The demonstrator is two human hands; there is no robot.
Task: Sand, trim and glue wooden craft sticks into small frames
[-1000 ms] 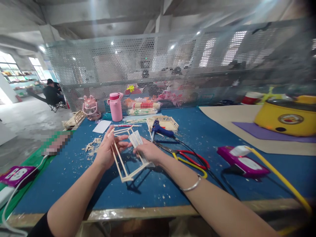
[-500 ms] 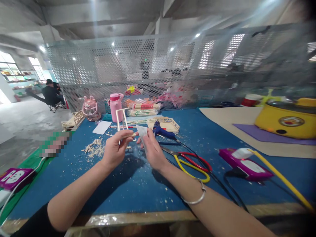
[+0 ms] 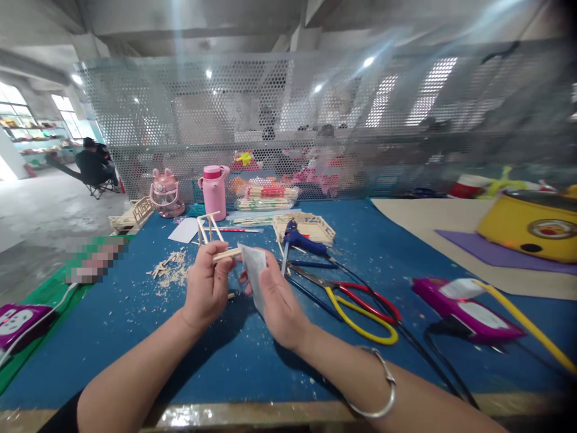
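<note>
My left hand (image 3: 205,288) is closed around a small frame of pale wooden sticks (image 3: 201,231), pinching it between thumb and fingers. The frame's upper part rises above the knuckles, and one stick end points right. In my right hand (image 3: 285,304) is a folded pale grey sheet (image 3: 256,270), pressed between thumb and fingers. The sheet's upper edge meets or nearly meets the stick end; I cannot tell if they touch. Both hands are above the blue tabletop (image 3: 148,337). Fingers hide the frame's lower part.
Right of my hands lie scissors with red and yellow handles (image 3: 360,325) and a blue glue gun (image 3: 306,242). Wood scraps (image 3: 171,267) lie left. Behind are a stick tray (image 3: 315,227) and a pink bottle (image 3: 213,195). A purple power strip (image 3: 469,316) and yellow pot (image 3: 518,225) stand right.
The wooden frame has tilted and dropped lower in my left hand. My right hand has turned, so more of the grey sheet faces me. The view has shifted slightly.
</note>
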